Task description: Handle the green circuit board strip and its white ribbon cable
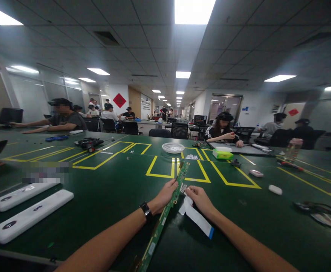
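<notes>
Assembly at an early stage: left hand (165, 194) grips the long green circuit board (165, 215) lying on the desk (103, 196); right hand (199, 198) pinches the white ribbon cable (198, 218) at the board's connector. Full seating cannot be confirmed.

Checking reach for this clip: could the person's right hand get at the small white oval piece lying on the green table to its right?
Probably yes. The right hand pinches a white flat ribbon cable beside the long green circuit board; bare green table lies between it and the small white oval piece, though it would have to drop the cable.
</notes>
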Demonstrator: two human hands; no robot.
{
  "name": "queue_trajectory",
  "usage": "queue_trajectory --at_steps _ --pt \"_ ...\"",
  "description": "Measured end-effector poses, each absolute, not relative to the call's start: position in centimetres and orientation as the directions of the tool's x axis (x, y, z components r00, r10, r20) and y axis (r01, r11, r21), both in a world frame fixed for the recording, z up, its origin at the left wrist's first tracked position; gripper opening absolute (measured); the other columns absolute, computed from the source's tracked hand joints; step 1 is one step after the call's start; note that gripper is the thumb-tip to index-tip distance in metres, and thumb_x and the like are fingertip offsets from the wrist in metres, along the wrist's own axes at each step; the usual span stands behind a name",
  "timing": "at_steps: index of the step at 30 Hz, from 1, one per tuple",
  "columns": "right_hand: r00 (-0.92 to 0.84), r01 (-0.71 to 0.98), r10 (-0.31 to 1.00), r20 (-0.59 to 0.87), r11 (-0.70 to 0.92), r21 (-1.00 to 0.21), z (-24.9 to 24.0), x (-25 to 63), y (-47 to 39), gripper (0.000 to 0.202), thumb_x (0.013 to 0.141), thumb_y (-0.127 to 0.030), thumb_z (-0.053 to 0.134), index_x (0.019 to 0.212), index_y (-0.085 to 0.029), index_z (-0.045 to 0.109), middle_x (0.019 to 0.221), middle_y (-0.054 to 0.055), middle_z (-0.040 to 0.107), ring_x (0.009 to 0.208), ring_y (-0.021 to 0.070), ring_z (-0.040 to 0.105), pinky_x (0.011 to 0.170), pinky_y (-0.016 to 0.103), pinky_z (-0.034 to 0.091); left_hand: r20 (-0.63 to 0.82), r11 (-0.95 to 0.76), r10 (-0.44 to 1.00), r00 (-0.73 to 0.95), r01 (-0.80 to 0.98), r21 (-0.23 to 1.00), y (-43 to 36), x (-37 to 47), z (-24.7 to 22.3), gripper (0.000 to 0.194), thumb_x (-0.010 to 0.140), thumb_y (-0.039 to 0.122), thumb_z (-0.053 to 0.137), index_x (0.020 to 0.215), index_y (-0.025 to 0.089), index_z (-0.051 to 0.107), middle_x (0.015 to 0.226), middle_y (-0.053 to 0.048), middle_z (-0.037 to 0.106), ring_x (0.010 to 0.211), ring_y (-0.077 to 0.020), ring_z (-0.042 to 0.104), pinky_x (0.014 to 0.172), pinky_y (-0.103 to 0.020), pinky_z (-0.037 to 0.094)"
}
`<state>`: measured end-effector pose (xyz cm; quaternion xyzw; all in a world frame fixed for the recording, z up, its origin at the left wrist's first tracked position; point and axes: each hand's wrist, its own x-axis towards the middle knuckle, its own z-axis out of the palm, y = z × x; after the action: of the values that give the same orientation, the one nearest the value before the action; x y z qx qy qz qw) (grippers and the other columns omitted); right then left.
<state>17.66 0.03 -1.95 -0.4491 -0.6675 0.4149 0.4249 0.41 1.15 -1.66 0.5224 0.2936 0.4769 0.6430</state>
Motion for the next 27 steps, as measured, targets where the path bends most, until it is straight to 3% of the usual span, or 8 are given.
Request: queue_trajectory --at_steps 13,27 --pt "-0.327 0.247 0.925 0.192 0.280 -0.928 -3.0 18.8 1.3 0.045 0.078 -0.060 0.057 0.066 -0.017 0.053 0.059 -0.003 0.047 0.055 0.0111 0.042 0.051 0.023 0.031 0.215 -0.259 0.824 0.524 0.010 0.966 1.1 -0.3 -1.6 0.048 0.091 0.053 0.041 0.114 0.013 0.055 0.093 -0.003 0.058 0.084 -0.0145 0.051 0.078 -0.027 0.041" --pt "-0.381 0.289 0.897 0.222 0.344 -0.893 -3.2 19.3 1.3 0.043 0.085 -0.057 0.050 0.070 -0.017 0.052 0.064 -0.002 0.048 0.060 0.0132 0.043 0.055 0.025 0.034 0.315 -0.381 0.772 0.552 0.007 0.924 0.8 -0.2 -1.0 0.049 0.094 0.050 0.037 0.120 0.013 0.053 0.105 -0.007 0.060 0.098 -0.0195 0.053 0.091 -0.033 0.040"
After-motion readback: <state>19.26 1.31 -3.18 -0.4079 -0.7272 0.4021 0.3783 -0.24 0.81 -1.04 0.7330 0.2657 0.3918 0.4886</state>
